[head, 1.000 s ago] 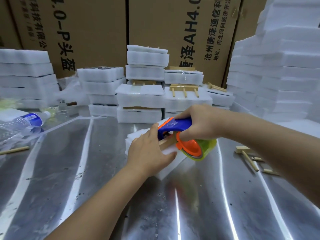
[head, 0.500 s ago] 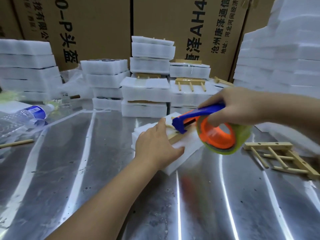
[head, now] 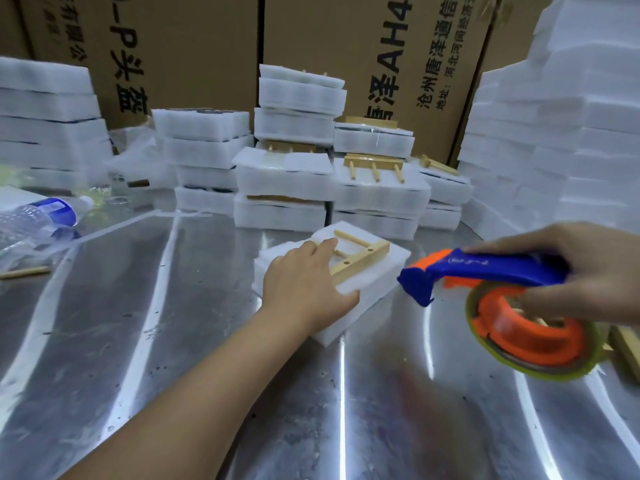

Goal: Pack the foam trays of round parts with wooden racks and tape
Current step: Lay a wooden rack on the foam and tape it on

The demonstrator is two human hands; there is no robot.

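Your left hand is bare, and so is its forearm, uncovered all the way down to the bottom edge of the frame, left of centre. Your right hand, at the right edge, is bare too, its wrist cut off by the frame.

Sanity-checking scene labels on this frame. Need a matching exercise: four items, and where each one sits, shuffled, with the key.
Items
1. tape dispenser
2. wooden rack
3. water bottle
4. foam tray

Places
A. on its side at the far left of the table
B. flat on the table, left hand resting on it
C. held by the right hand, in the air to the tray's right
D. lying on top of the foam tray

Pairs: 1-C, 2-D, 3-A, 4-B
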